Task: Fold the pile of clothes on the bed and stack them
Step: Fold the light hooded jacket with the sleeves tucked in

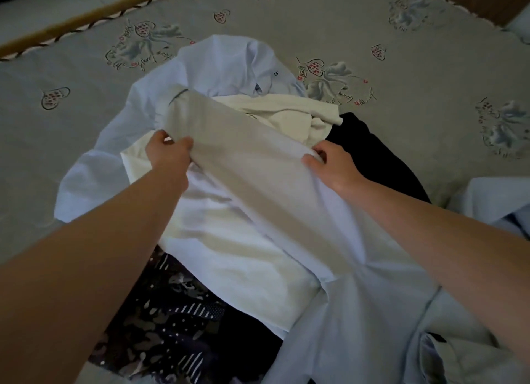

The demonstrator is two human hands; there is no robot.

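Note:
A pile of clothes lies in the middle of the bed [372,19]. On top, a long pale grey-white sleeve or garment part [243,154] stretches from upper left toward me. My left hand [169,154] pinches its left edge and my right hand [329,165] grips its right edge. It runs down into a pale blue garment [358,312] near me. Beneath lie a light blue collared shirt [229,65], a cream-white top [286,114], a black garment [381,160] and a dark patterned piece [172,326].
The bedspread is grey-green with printed hearts and flowers. A wooden bed edge with braided trim [86,19] runs along the upper left. More pale blue cloth [499,200] lies at the right edge.

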